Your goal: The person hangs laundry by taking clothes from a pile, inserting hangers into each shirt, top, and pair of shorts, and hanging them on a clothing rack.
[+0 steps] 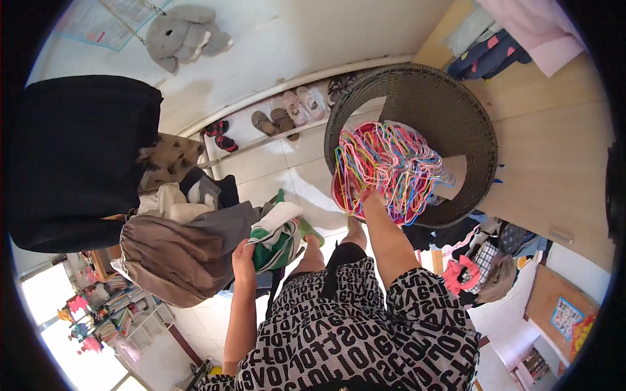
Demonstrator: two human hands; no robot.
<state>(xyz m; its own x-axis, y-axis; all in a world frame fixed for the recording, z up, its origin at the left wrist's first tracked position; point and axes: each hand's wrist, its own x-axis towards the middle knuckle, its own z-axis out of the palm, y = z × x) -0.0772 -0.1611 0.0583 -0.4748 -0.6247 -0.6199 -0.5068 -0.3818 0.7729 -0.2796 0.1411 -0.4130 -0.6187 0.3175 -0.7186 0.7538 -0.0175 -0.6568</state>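
Observation:
My left hand (244, 262) is closed on the edge of a green-and-white striped garment (277, 242), which hangs in front of my legs. Ahead and to the right, my right hand (373, 201) reaches to the near side of a heap of thin coloured clothes hangers (398, 163) in pink, blue, yellow and white. Its fingers seem closed on a hanger there, though the tips are partly hidden. The hangers lie in a pink-red basket (337, 190) by the mouth of a large brown wicker basket (479, 124).
On my left, brown and grey clothes (173, 251) are piled beside a black draped object (78, 163). Several shoes (283, 120) line the wall. More clothes (486, 270) lie at right, below a wooden cabinet (554, 156). A grey plush rabbit (182, 36) hangs on the wall.

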